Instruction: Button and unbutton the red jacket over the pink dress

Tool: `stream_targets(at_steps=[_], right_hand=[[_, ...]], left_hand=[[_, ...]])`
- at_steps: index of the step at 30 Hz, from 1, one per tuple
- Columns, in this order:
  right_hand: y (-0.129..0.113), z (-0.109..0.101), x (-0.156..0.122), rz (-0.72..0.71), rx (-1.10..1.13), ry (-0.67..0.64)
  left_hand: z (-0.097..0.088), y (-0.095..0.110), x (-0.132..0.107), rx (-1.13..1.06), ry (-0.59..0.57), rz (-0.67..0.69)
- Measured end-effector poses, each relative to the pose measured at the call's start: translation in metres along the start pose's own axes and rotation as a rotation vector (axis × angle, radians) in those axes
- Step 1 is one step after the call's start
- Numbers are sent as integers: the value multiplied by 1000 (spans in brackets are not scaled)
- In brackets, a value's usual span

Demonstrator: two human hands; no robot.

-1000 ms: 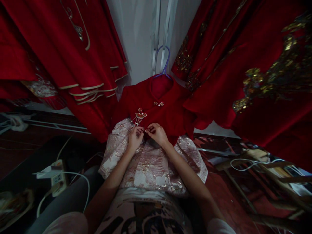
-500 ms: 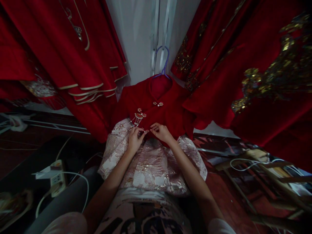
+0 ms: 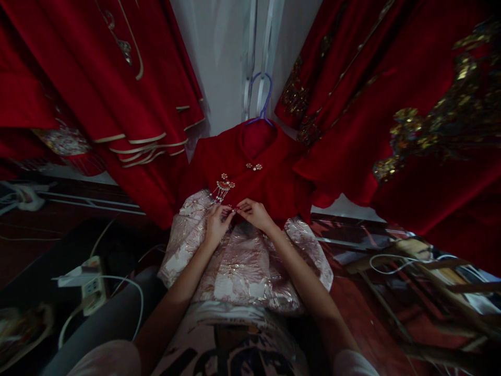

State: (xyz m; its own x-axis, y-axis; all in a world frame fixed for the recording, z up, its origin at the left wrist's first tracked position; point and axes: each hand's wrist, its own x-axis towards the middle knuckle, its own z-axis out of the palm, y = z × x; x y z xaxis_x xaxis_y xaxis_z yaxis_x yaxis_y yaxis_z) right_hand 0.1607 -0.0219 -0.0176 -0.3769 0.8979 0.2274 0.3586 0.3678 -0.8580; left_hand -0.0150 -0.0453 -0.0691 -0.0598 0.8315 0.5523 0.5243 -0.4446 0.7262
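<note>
A red jacket (image 3: 274, 180) hangs in front of me on a purple hanger (image 3: 266, 104). My left hand (image 3: 217, 222) pinches a small beaded button (image 3: 234, 210) at the jacket's lower front. From the other side, the fingertips of my right hand (image 3: 256, 214) are closed on that same button, almost touching my left fingers, which hide part of it. Just above my left hand is a beaded brooch (image 3: 224, 186) with dangling strands. Another beaded button (image 3: 254, 167) sits below the collar. Shiny pale pink brocade fabric (image 3: 242, 266) spreads under both wrists.
Red garments with pale trim (image 3: 148, 138) hang at the left, and red garments with gold sequins (image 3: 407, 125) at the right. A power strip (image 3: 93, 287) with white cables lies low on the left. A wooden chair frame (image 3: 391, 303) stands at the lower right.
My right hand has moved slightly left, bringing its fingertips onto the beaded button beside my left fingers. My left hand stays almost where it was.
</note>
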Motion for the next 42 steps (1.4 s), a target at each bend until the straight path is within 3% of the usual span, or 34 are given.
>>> stream_targets(at_steps=[13, 16, 21, 24, 28, 42], right_hand=[[2, 0, 1, 15, -4, -25], [0, -13, 0, 23, 69, -134], [-22, -51, -8, 122, 263, -450], [-37, -68, -13, 142, 289, -478], [-44, -74, -16, 141, 292, -471], [-40, -71, -14, 149, 296, -466]], left_hand=[[3, 3, -2, -223, 13, -131], [6, 5, 5, -396, 18, -199], [10, 14, 38, -622, 165, -352], [11, 25, 60, -753, 228, -385], [10, 40, 74, -966, 185, -420], [7, 41, 80, -720, 185, -443]])
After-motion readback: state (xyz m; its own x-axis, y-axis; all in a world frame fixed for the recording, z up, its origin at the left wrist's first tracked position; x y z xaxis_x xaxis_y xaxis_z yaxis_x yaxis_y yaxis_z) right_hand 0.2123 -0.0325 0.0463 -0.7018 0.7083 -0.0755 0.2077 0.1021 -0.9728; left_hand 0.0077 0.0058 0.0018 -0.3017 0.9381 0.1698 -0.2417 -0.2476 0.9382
